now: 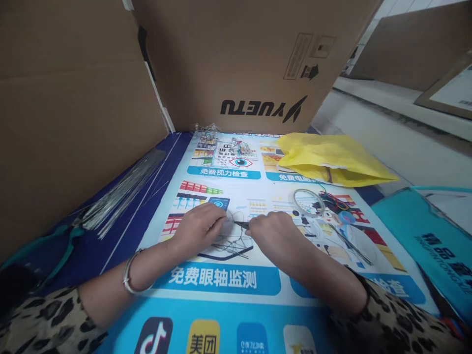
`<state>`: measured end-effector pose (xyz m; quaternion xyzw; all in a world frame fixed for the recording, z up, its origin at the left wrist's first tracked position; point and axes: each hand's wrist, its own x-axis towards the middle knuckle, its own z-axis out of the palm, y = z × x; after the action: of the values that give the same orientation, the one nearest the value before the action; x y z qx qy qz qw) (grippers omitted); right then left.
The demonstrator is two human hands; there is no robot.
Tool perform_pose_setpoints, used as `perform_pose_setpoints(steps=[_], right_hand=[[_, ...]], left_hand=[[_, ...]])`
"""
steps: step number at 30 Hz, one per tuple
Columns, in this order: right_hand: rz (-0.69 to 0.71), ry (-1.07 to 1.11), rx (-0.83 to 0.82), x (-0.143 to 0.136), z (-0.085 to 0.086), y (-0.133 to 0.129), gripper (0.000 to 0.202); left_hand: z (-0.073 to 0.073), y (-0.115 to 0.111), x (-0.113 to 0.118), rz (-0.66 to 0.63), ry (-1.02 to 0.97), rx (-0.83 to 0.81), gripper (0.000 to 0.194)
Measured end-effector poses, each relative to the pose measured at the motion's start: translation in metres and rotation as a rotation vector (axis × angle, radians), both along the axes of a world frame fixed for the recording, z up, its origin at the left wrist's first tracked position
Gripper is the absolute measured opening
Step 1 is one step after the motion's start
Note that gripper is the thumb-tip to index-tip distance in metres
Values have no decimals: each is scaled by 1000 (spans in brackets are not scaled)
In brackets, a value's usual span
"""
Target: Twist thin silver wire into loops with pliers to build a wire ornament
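My left hand [201, 225] is closed in a pinch over the printed sheet, with thin wire [238, 215] curling out by its fingertips. Just to the right, my right hand [275, 237] is wrapped round a dark pointed tool [242, 224], probably pliers. Only its narrow tip shows, pointing left towards the wire; the handles are hidden in my fist. Below and between my hands lies a loose heap of thin wire pieces [232, 243] on the sheet.
Cardboard panels [258, 64] wall the left and back. A bundle of straight wires [125, 191] and teal-handled pliers [70, 236] lie left. At right are a round dish of beads [309, 202], coloured cords [335, 204], a yellow bag [332, 155] and a teal bag [416, 236]. Tangled wire [206, 130] sits behind.
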<state>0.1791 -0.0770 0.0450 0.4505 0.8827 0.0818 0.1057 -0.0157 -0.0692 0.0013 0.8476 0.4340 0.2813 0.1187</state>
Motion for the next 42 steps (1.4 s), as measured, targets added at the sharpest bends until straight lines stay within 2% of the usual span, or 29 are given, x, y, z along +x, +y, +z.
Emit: perform_pose_setpoints(steps=[6, 9, 23, 30, 37, 42], right_hand=[[-9, -2, -12, 0, 0, 1, 23], [-17, -13, -9, 0, 0, 2, 24], [-32, -17, -17, -2, 0, 3, 24], [-14, -15, 6, -2, -2, 5, 24], [-57, 12, -5, -3, -1, 5, 26], [-49, 3, -35, -3, 2, 4, 28]], left_hand=[[5, 3, 2, 6, -50, -171, 20], [6, 3, 2, -13, -67, -207, 21], [5, 6, 3, -23, 12, -130, 23], [-1, 11, 1, 1, 10, -132, 13], [2, 9, 2, 9, -3, -183, 1], [1, 12, 4, 34, -31, -151, 12]])
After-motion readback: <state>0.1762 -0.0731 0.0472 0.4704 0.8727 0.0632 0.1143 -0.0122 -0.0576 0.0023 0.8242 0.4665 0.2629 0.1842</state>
